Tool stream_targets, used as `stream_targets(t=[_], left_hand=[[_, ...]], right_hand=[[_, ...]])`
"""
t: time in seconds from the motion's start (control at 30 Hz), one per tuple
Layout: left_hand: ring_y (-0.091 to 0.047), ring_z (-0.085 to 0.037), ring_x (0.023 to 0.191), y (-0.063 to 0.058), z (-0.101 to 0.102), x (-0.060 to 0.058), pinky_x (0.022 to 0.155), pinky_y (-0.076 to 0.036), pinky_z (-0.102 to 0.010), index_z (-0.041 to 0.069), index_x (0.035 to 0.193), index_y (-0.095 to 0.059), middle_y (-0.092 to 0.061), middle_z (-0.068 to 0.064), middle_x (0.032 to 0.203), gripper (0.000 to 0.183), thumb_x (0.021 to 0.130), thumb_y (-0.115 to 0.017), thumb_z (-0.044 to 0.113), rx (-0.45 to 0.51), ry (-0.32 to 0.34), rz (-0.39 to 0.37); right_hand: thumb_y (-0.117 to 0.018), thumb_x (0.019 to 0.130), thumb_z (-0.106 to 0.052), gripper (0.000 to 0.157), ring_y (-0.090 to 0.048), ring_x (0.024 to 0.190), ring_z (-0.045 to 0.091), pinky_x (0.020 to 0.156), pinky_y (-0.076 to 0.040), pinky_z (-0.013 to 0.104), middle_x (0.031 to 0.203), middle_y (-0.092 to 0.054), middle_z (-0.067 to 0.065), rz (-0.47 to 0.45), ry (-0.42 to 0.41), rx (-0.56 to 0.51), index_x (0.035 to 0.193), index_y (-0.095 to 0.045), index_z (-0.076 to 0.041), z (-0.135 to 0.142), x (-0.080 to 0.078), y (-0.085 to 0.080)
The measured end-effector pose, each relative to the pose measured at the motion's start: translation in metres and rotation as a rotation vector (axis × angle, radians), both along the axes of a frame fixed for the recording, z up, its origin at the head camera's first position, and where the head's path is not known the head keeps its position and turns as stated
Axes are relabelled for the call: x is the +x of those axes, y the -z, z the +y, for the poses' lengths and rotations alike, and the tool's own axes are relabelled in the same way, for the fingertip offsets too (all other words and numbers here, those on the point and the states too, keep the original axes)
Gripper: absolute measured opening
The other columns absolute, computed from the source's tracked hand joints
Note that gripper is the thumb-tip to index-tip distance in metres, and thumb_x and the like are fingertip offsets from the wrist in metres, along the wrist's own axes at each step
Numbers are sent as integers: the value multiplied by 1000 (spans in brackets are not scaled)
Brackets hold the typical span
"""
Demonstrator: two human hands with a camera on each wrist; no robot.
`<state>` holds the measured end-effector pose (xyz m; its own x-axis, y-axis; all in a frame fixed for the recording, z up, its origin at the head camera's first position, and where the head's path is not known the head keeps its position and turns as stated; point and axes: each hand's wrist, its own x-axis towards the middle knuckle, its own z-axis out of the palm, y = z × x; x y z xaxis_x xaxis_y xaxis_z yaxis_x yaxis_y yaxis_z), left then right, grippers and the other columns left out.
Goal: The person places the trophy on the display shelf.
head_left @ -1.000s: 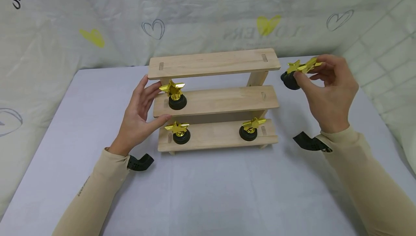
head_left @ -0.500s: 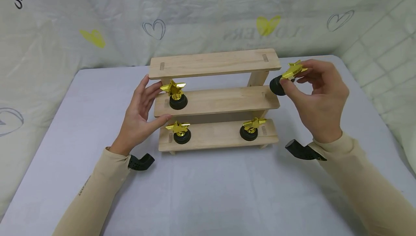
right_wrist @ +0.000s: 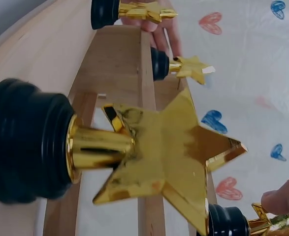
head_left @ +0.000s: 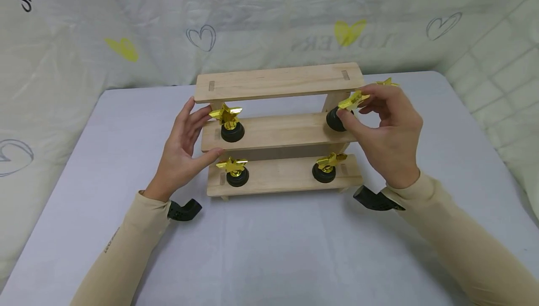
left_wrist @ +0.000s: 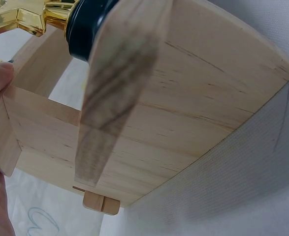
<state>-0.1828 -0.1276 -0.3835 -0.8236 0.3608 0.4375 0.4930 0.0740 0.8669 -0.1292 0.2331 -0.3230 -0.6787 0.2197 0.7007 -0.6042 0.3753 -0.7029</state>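
A three-tier wooden display shelf [head_left: 278, 130] stands on the table. My left hand [head_left: 178, 154] grips its left side, thumb at the middle tier's front edge and fingers further back by the upright. In my right hand [head_left: 389, 130] a gold star trophy with a black base [head_left: 335, 119] is pinched by its star, tilted, with the base close over the middle tier's right end. The right wrist view shows this held trophy [right_wrist: 228, 221] at the lower right. Another star trophy [head_left: 232, 126] stands at the middle tier's left end. The bottom tier bears a left trophy [head_left: 237, 175] and a right trophy [head_left: 324, 170].
Behind my right hand a gold star tip [head_left: 387, 82] shows, the rest hidden. The top tier [head_left: 278, 83] bears nothing. White table cloth [head_left: 269, 250] spreads around the shelf. A printed white curtain [head_left: 273, 6] hangs along the back.
My right hand has moved left with the trophy, from the table's right side to the middle tier's right end. My left hand keeps its place on the shelf.
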Motion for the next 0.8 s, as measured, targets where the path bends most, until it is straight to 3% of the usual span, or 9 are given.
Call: stream_targets(t=[0.4, 0.8], left_hand=[[-46, -8, 147, 1, -1, 0, 130, -29, -19, 17, 167, -16, -42, -16, 162, 118, 75, -76, -24, -16, -11, 8], [-46, -7, 147, 1, -1, 1, 130, -28, -19, 18, 167, -15, -42, -15, 162, 117, 76, -76, -23, -27, -17, 1]], right_hand=[[-78, 75, 17, 39, -63, 82, 12, 78, -55, 19, 100, -69, -11, -22, -57, -23, 111, -63, 15, -16, -7, 8], [-80, 78, 12, 38, -64, 83, 12, 76, -54, 17, 103, -66, -14, -97, -17, 48, 113, -67, 8, -18, -8, 15]])
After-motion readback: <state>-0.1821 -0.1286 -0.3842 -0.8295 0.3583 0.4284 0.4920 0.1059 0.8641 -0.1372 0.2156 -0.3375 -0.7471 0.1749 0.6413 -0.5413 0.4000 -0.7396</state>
